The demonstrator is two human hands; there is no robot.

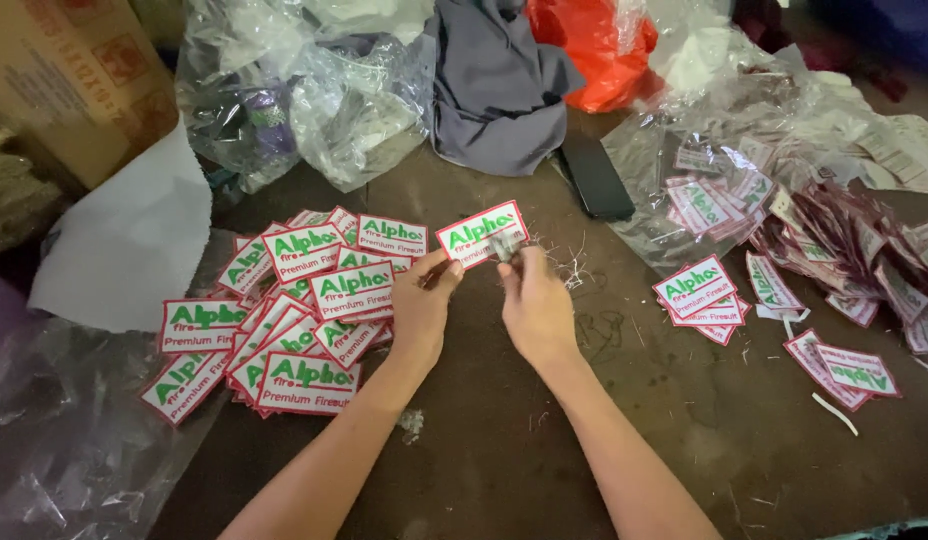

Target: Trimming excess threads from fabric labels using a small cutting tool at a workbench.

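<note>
My left hand [421, 305] pinches the lower left corner of a white embroidered patch [474, 229] with a red border and green lettering, held above the brown table [484, 440]. My right hand [533, 303] grips a small metal tool [504, 247], likely thread snips, against the patch's lower right edge. To the left of my left hand lies a spread pile of matching patches [284, 320], face up. Further right sits another small stack of patches [699, 295].
Several patches, some face down, lie scattered at the right [844, 260] on clear plastic. A black phone [594, 175] lies ahead. Plastic bags [324, 90], grey cloth [494, 80], an orange bag [589, 45] and a cardboard box [69, 75] line the back. Thread scraps [574, 265] litter the table.
</note>
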